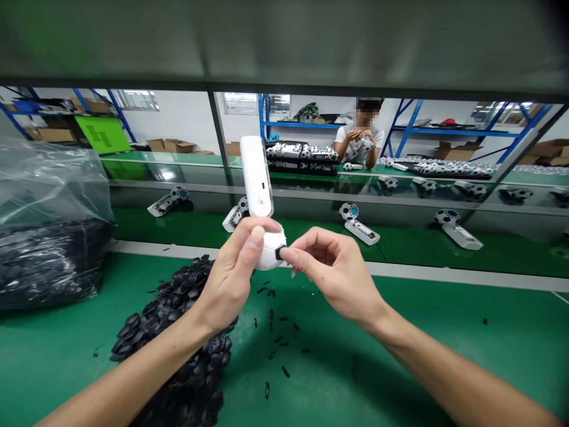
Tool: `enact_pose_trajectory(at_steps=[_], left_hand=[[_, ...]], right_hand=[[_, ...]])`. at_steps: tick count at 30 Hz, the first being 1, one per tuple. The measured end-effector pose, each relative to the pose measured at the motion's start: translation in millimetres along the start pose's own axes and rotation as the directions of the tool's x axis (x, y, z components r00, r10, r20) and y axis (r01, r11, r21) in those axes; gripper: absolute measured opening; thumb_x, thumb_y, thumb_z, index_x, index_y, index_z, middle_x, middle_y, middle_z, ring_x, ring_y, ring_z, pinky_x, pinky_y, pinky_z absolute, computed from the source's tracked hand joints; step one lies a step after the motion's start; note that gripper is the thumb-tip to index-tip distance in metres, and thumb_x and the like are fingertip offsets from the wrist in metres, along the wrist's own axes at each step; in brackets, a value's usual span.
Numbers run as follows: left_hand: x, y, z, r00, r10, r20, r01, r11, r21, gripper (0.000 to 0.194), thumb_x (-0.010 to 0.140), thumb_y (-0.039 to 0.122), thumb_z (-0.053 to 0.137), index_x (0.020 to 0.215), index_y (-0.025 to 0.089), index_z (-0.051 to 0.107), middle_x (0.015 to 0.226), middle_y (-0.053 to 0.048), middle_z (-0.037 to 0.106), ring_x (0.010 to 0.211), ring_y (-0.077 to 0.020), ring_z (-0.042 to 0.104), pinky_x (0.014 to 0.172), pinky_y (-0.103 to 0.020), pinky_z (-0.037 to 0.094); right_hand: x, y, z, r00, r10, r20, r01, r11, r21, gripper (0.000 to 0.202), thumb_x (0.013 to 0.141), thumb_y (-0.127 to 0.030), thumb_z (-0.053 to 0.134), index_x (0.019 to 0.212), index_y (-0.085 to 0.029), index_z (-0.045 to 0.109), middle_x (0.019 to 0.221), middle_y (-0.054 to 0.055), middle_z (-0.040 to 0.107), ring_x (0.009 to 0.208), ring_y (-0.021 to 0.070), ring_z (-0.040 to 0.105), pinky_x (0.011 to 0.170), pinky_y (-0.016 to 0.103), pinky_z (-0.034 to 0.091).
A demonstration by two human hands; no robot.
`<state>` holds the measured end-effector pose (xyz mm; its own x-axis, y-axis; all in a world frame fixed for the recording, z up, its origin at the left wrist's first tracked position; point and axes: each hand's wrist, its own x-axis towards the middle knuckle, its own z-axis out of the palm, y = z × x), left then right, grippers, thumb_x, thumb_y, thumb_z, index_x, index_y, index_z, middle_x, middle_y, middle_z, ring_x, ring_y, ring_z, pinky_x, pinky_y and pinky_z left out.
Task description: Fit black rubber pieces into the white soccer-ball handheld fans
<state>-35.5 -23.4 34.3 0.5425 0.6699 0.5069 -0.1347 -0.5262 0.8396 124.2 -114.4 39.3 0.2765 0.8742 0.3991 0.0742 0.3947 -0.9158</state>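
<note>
My left hand (226, 281) grips a white handheld device (256, 178) by its rounded, ball-like end, with the long flat body pointing up. Thumb and fingers of my right hand (340, 273) pinch a small black panel piece (280, 252) against the right side of that ball. Whether the piece is seated there I cannot tell. Beneath my left forearm spreads a heap of black panel pieces (178, 302). Several thin black strips (285, 372) lie scattered on the green table (329, 385) below my hands.
A clear plastic bag of black pieces (48, 255) stands at the left. Beyond the pale table edge, a green conveyor (306, 237) carries several football-patterned devices (362, 231). Across it, a person (361, 139) handles a similar item beside filled black trays (302, 166). A grey panel (284, 41) hangs overhead.
</note>
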Motion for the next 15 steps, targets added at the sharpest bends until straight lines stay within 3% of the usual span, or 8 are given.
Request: enact_pose_trajectory(at_steps=[4,7,11,13,15], left_hand=[[-1,1,0.4,0.998,0.063,0.0,-0.062,0.989,0.133,0.035,0.098,0.06,0.068,0.109,0.027,0.066,0.112,-0.004,0.07,0.092,-0.021,0.063,0.072,-0.028,0.05],[0,1,0.6,0.997,0.044,-0.057,-0.032,0.98,0.198,0.036,0.087,0.053,0.082,0.103,0.026,0.065,0.106,-0.003,0.071,0.087,-0.0206,0.064,0.068,-0.028,0.05],[4,2,0.3,0.993,0.035,-0.111,-0.012,0.98,0.197,0.029,0.089,0.049,0.079,0.097,0.024,0.064,0.099,-0.003,0.071,0.085,-0.0205,0.064,0.067,-0.028,0.051],[6,3,0.3,0.991,0.032,-0.133,-0.008,0.984,0.177,0.029,0.089,0.048,0.077,0.096,0.024,0.064,0.098,-0.003,0.071,0.082,-0.0197,0.064,0.067,-0.028,0.051],[8,3,0.7,0.989,0.024,-0.144,-0.003,0.99,0.144,0.028,0.089,0.047,0.077,0.095,0.023,0.063,0.097,-0.003,0.07,0.079,-0.0186,0.063,0.067,-0.028,0.051]], right_hand=[[-3,-2,3,0.999,0.015,0.03,-0.015,1.0,0.007,0.031,0.08,-0.043,0.093,0.075,-0.019,0.073,0.065,-0.001,0.073,0.058,0.0141,0.066,0.056,0.025,0.054],[-4,-2,3,0.998,-0.01,0.057,0.012,0.999,-0.031,0.025,0.087,-0.041,0.087,0.079,-0.02,0.076,0.072,0.001,0.077,0.065,0.0167,0.073,0.061,0.027,0.059],[-2,-4,-5,0.985,-0.018,0.17,0.025,0.999,-0.038,0.017,0.099,-0.035,0.072,0.095,-0.021,0.082,0.083,0.003,0.081,0.075,0.0177,0.078,0.065,0.027,0.062],[0,-4,-9,0.99,-0.015,0.14,0.026,0.997,-0.079,0.018,0.099,-0.036,0.072,0.106,-0.021,0.079,0.096,0.005,0.083,0.083,0.0185,0.079,0.066,0.026,0.062],[2,-3,-10,0.996,-0.014,0.086,0.025,0.991,-0.13,0.031,0.095,-0.04,0.078,0.12,-0.022,0.074,0.119,0.008,0.08,0.102,0.0214,0.078,0.075,0.028,0.066]])
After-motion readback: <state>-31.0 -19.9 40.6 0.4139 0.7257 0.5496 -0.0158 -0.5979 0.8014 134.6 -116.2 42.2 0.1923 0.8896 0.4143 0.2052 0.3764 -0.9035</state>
